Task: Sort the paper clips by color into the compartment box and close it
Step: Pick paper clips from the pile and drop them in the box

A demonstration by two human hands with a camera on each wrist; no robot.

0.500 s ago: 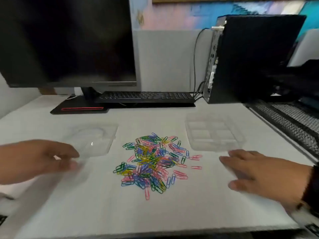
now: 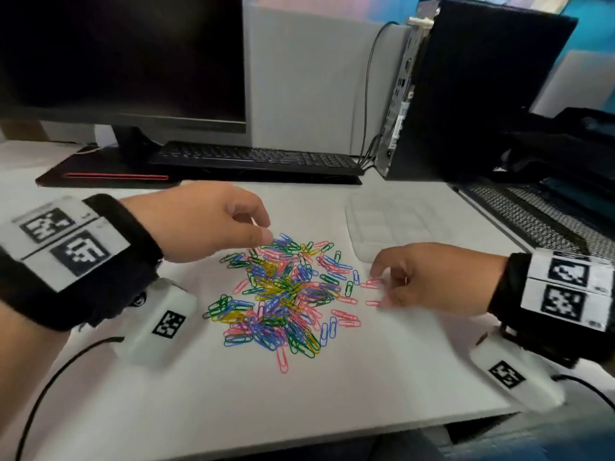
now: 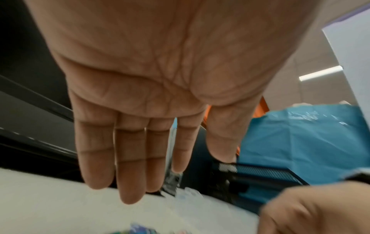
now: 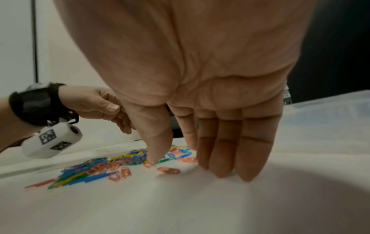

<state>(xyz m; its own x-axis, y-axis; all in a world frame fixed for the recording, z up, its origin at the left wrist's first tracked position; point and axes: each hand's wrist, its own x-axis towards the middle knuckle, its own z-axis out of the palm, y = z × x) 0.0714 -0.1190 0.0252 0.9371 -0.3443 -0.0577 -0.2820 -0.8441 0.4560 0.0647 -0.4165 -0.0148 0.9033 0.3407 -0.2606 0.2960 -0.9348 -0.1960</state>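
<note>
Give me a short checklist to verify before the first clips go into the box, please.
1. Compartment box open, within reach of right hand: ok.
2. Compartments free of clips: ok, as far as the clear plastic shows.
3. Right hand at loose pink clips: ok.
4. Clip already held in a grip: cannot tell.
5. Left hand holds nothing, above clip pile: ok.
6. Lid location: cannot tell.

Mixed-colour paper clips [image 2: 283, 294] heaped, clear compartment box [image 2: 392, 224] open
</note>
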